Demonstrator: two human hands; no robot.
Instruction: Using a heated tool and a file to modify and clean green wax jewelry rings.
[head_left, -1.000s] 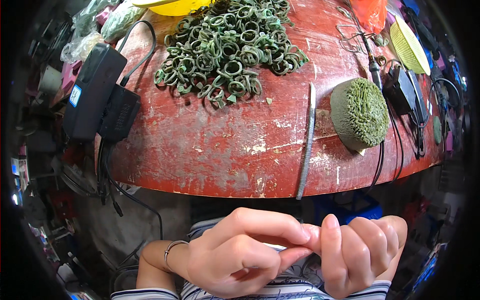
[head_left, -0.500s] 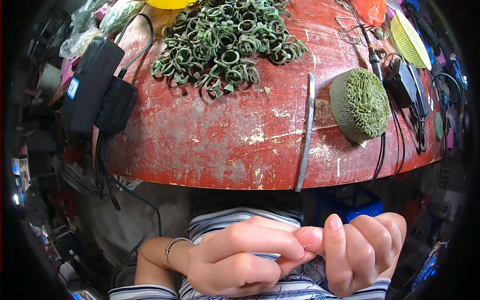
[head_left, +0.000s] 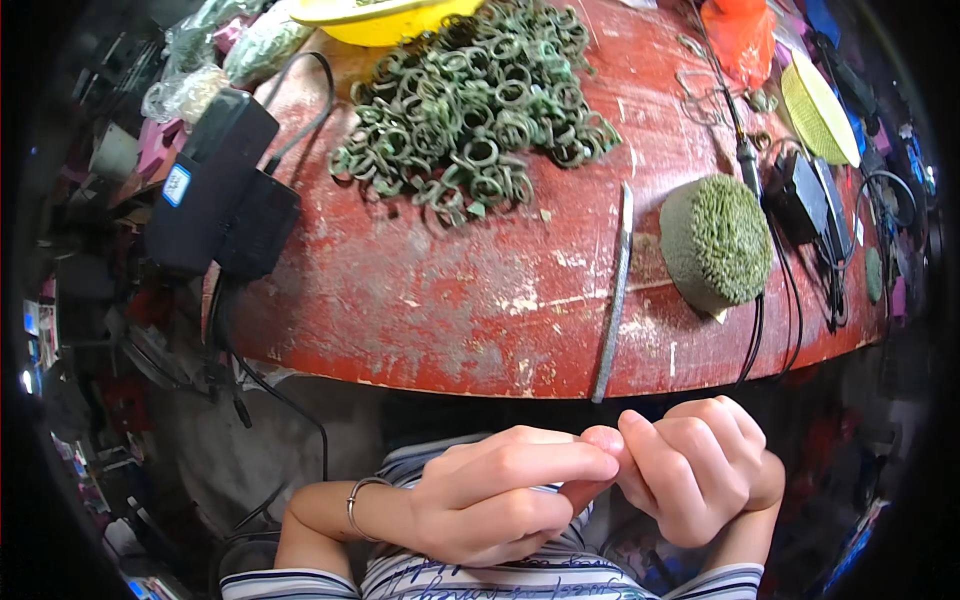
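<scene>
In the lower frame, the right hand [head_left: 690, 470] has risen slightly, its fingertips together with the left hand [head_left: 500, 495], perhaps around something hidden, keeping work off the slim grey tool [head_left: 617, 290].

Looks steeply down and slightly forward from the person's head, through the left of 2 fisheye cameras worn side by side, upright and not mirrored. Takes in the left hand [head_left: 500, 500], right hand [head_left: 690, 470] and striped shirt [head_left: 470, 580] from close above along the lower part, then the red tabletop [head_left: 430, 310] from its near edge, past the middle, up to a yellow basin [head_left: 420, 28] cropped by the top border. Spans a wide field, bending straight edges toward a round black rim at both sides.
</scene>
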